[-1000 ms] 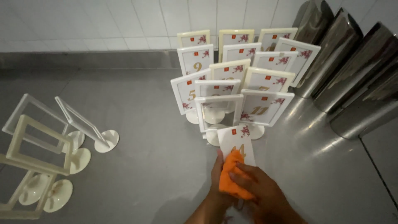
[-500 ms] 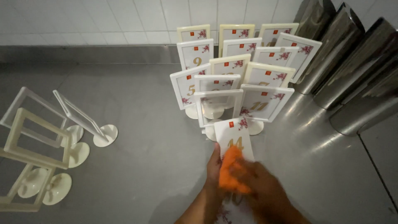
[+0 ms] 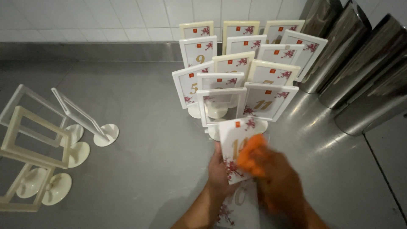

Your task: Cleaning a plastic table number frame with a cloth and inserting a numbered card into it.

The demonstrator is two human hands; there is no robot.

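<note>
Head view, looking down on a grey metal surface (image 3: 140, 178) against a white tiled wall (image 3: 85, 17).

Left hand (image 3: 220, 171): holds a white card (image 3: 237, 154) with a gold numeral and a red blossom print. The fingers are curled behind the card's left edge, closed on it, propping it tilted up towards the camera. This hold seems meant to present the card's face flat to the other hand.

Right hand (image 3: 275, 182): motion-blurred. It presses an orange cloth (image 3: 252, 154) against the card's right half. The fingers look bunched around the cloth, but how tightly they are closed cannot be told through the blur.

The card sits low centre in the frame, just in front of an empty white frame stand (image 3: 221, 108). A second card of the same kind (image 3: 239, 208) lies beneath the hands, on the surface or just above it; which one cannot be told.

Behind: a cluster of filled frame stands (image 3: 250, 63), upright on round feet, faces towards the camera, packed in rows up to the wall. Left: empty frame stands (image 3: 46, 135), well apart from the filled ones, some cream, some clear, standing tilted at mixed angles. Right: steel cylinders (image 3: 364, 68) leaning against the wall.
</note>
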